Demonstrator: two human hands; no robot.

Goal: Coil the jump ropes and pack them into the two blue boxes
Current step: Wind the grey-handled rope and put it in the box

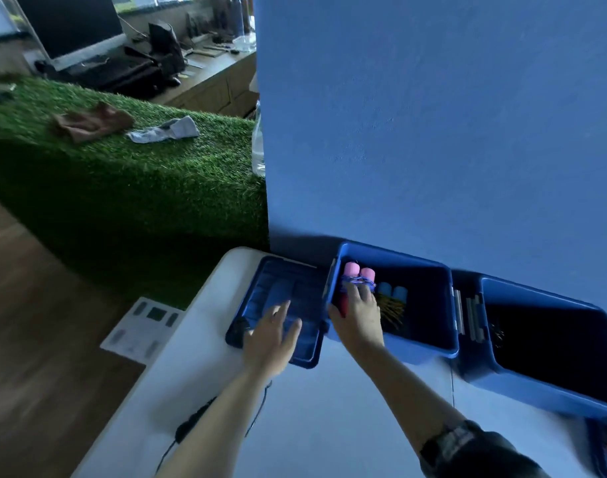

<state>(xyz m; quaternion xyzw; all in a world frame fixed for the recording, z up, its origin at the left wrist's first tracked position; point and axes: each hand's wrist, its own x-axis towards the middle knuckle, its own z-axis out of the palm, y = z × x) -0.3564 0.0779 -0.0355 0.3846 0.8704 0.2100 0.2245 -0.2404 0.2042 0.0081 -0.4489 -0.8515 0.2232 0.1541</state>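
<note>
My right hand [359, 313] is over the near left corner of the left blue box [429, 343], its fingers [352, 298] curled round a coiled jump rope [359, 278] with two pink handles. The handles point away from me toward the blue wall [433, 115], side by side, with a purple cord wound across them; their long axis runs along my fingers, so the bundle lies straight ahead of my fingertips and goes down into the box from here. Just to its right, already inside, is a second rope [391, 298] with blue handles and a yellowish cord. My left hand [271, 334] lies flat and relaxed on the blue lid [281, 288] beside the box, holding nothing. The right hand is plainly the nearer one. The right blue box [536, 384] stands next along on the white surface [329, 426]; its inside is too dark to read, and its far end is cut off by the frame. Motion blur softens everything.
</note>
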